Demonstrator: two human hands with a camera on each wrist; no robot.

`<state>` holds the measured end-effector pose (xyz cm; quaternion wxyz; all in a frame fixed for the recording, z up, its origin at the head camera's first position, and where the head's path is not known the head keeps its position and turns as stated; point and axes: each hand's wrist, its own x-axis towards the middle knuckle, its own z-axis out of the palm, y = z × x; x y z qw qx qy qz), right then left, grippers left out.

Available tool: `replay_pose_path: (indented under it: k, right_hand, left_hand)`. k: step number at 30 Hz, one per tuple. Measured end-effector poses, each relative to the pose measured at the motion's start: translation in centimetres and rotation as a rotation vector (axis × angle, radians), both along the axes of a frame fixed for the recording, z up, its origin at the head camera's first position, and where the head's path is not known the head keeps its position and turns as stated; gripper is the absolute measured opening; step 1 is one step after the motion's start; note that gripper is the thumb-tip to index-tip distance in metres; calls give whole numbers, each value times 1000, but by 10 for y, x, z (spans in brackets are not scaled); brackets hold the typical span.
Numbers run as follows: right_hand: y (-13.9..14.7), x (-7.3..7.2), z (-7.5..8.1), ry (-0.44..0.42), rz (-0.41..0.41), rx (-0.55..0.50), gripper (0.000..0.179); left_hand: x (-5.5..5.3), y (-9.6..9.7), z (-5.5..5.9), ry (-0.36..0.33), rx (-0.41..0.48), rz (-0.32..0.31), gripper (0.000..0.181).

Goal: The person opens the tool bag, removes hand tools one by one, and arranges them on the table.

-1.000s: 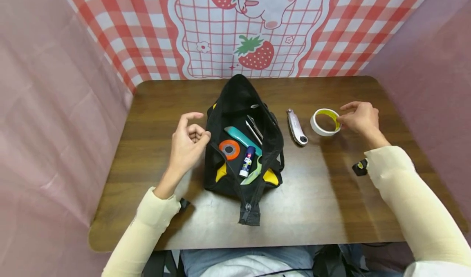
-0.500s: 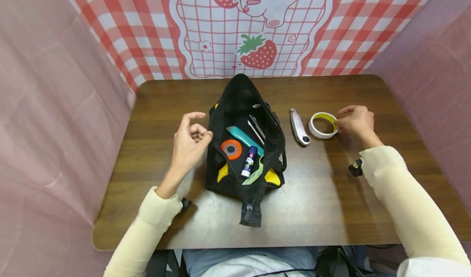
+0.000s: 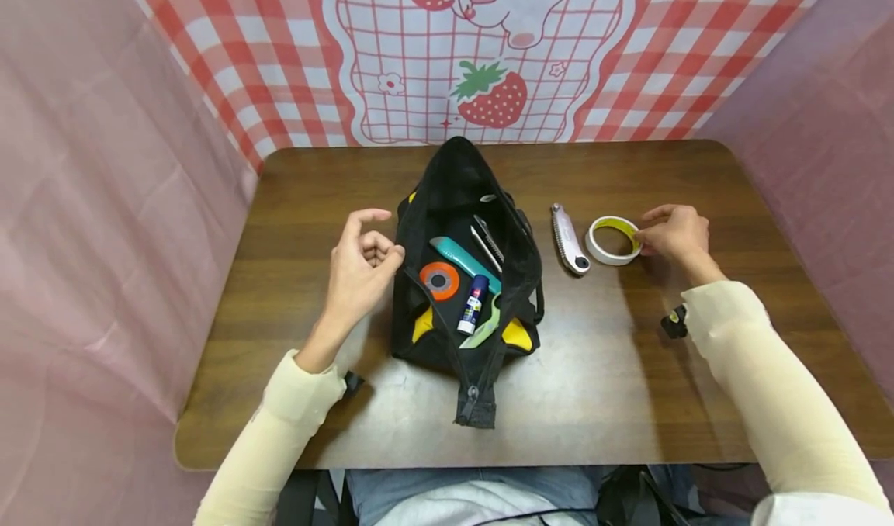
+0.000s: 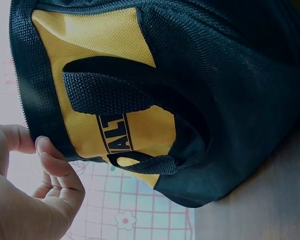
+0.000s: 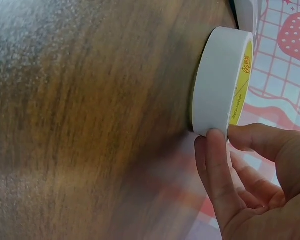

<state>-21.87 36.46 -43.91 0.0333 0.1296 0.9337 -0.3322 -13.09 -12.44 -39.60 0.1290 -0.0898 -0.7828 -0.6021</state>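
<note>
On the brown wooden table (image 3: 601,371), the white ring-shaped tape roll (image 3: 613,240) is pinched at its rim by the right hand (image 3: 673,235), while the open black-and-yellow fabric tool bag (image 3: 466,278) is pinched at its zip edge by the curled left hand (image 3: 358,274), so its mouth is kept spread.

A white roll of tape with a yellow inner core (image 3: 614,240) lies flat on the brown wooden worktop (image 3: 573,386), right of the open black-and-yellow fabric bag (image 3: 466,278).

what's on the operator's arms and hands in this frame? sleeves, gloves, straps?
Both hands, left hand and right hand, are bare: no gloves or rings visible. Both arms wear long pale cream sleeves reaching the wrists. A small black device, apparently the wrist camera mount, sits under each wrist; the right one shows a yellow spot.
</note>
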Motion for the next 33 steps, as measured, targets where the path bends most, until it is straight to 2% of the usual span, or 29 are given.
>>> replay_pose_path:
  k: [3, 6, 9, 13, 15, 18, 24, 29, 33]
  right_hand:
    - [1, 0, -2, -5, 6, -7, 42]
    - [0, 0, -3, -9, 10, 2, 42]
    - [0, 1, 0, 14, 17, 76, 41]
    - [-4, 3, 8, 62, -21, 227, 49]
    - [-12, 3, 18, 115, -41, 264, 53]
    - [-31, 0, 37, 238, -42, 255, 50]
    - [-76, 2, 75, 494, 36, 157, 42]
    - [-101, 9, 90, 663, 160, 97, 54]
    - [-113, 19, 95, 723, 224, 40, 71]
  left_hand:
    - [-5, -2, -10, 8, -8, -2, 51]
    - [-7, -4, -14, 22, -10, -8, 49]
    - [-7, -5, -13, 34, -13, -12, 48]
    - [-7, -5, -12, 34, -28, -13, 49]
    - [-7, -5, -13, 32, -31, -16, 49]
    - [-7, -6, -13, 31, -27, -18, 49]
    - [-7, -6, -13, 44, -24, -18, 47]
    - [-8, -5, -14, 49, -20, -23, 46]
    - [-8, -3, -14, 45, -19, -29, 47]
